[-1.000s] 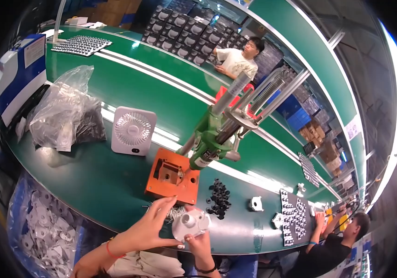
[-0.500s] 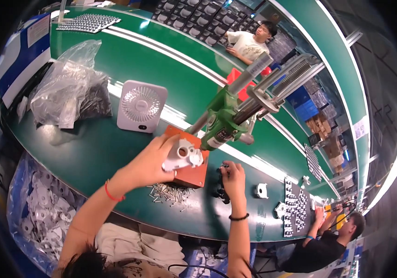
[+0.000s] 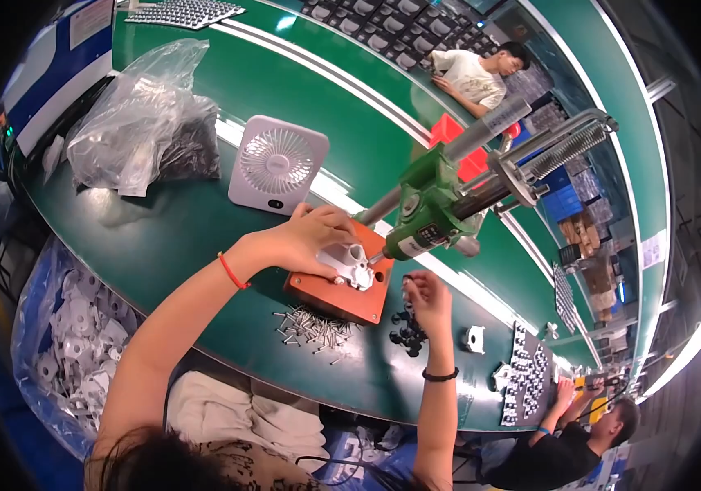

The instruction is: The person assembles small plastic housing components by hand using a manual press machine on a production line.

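Observation:
My left hand (image 3: 305,241) is closed round a white housing (image 3: 357,270) with a round raised collar, holding it down on an orange block (image 3: 330,296). Just above the housing comes the lower end of a green hand press (image 3: 431,209) with a coil spring. To the right of the block, my right hand (image 3: 432,307) has its thumb and fingers pinched together, over a small heap of black parts (image 3: 408,337). What sits between those fingertips is too small to make out. Several thin metal pins (image 3: 315,329) lie loose in front of the block.
A white fan (image 3: 278,168) stands behind the block, with a clear plastic bag (image 3: 142,135) of dark parts to its left. Another white housing (image 3: 474,339) and a tray of small parts (image 3: 522,380) lie at right. White parts (image 3: 80,344) fill a lined bin at lower left. Two people work nearby.
My left hand has brought the white housing down onto the orange block, under the press. My right hand stays by the black parts, its fingers pinched. The whole view has shifted slightly.

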A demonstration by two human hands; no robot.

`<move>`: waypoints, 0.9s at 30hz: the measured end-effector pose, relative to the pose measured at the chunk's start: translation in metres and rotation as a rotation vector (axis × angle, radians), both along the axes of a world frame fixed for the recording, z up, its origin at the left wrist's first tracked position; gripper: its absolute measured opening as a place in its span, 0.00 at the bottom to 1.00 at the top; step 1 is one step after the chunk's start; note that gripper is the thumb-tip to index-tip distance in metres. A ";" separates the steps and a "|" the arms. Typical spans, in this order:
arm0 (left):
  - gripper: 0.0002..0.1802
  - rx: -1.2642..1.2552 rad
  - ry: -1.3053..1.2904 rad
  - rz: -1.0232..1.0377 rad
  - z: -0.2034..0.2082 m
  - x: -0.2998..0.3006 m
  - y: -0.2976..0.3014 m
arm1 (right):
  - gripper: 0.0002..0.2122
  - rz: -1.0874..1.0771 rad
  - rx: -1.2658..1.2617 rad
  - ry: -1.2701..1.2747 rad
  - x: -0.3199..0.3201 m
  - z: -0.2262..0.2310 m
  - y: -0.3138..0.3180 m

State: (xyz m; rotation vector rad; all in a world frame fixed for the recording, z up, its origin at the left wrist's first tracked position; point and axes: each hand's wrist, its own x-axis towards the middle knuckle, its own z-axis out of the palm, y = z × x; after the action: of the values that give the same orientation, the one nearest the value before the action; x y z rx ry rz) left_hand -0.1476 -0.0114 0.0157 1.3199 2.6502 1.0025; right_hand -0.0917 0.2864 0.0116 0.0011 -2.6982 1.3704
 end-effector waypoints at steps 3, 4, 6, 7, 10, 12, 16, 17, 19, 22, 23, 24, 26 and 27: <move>0.36 0.090 0.022 0.061 -0.012 0.004 -0.007 | 0.06 0.102 -0.263 -0.104 -0.010 0.014 -0.024; 0.36 0.156 0.026 0.091 -0.013 0.005 -0.007 | 0.06 0.135 -0.372 -0.152 -0.010 0.023 -0.032; 0.35 0.174 -0.009 0.093 -0.016 0.007 -0.004 | 0.06 0.111 -0.337 -0.190 -0.017 0.016 -0.042; 0.34 0.171 0.022 0.117 -0.020 0.008 -0.002 | 0.07 0.120 -0.300 -0.082 -0.021 0.007 -0.050; 0.33 0.184 0.029 0.160 -0.027 0.012 0.004 | 0.10 0.060 -0.312 -0.081 -0.022 -0.009 -0.055; 0.32 0.199 0.006 0.180 -0.027 0.014 0.007 | 0.09 0.093 -0.055 0.107 -0.026 -0.029 -0.046; 0.30 0.222 -0.039 0.198 -0.031 0.017 0.002 | 0.06 0.094 -0.254 -0.050 -0.018 -0.024 -0.055; 0.30 0.223 -0.051 0.208 -0.032 0.017 0.001 | 0.06 0.093 -0.255 -0.054 -0.016 -0.020 -0.061; 0.30 0.223 -0.061 0.219 -0.031 0.017 0.002 | 0.07 0.068 0.026 0.052 -0.012 -0.014 -0.070; 0.30 0.230 -0.070 0.225 -0.031 0.017 0.005 | 0.08 0.086 -0.113 0.037 -0.015 -0.020 -0.063; 0.30 0.234 -0.070 0.227 -0.031 0.016 0.005 | 0.08 0.079 -0.113 0.038 -0.016 -0.021 -0.061; 0.30 0.235 -0.070 0.217 -0.030 0.016 0.007 | 0.08 0.013 -0.051 0.184 -0.017 -0.022 -0.059; 0.31 0.243 -0.049 0.234 -0.031 0.014 0.006 | 0.08 -0.066 0.011 0.332 -0.010 -0.020 -0.055; 0.31 0.244 -0.046 0.218 -0.030 0.014 0.006 | 0.08 -0.150 0.059 0.242 0.003 -0.013 -0.047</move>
State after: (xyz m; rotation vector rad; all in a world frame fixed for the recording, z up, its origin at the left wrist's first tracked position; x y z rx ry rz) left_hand -0.1334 -0.0053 -0.0141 1.0382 2.7524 1.4041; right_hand -0.0883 0.2395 -0.0012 -0.0278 -2.4820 1.1661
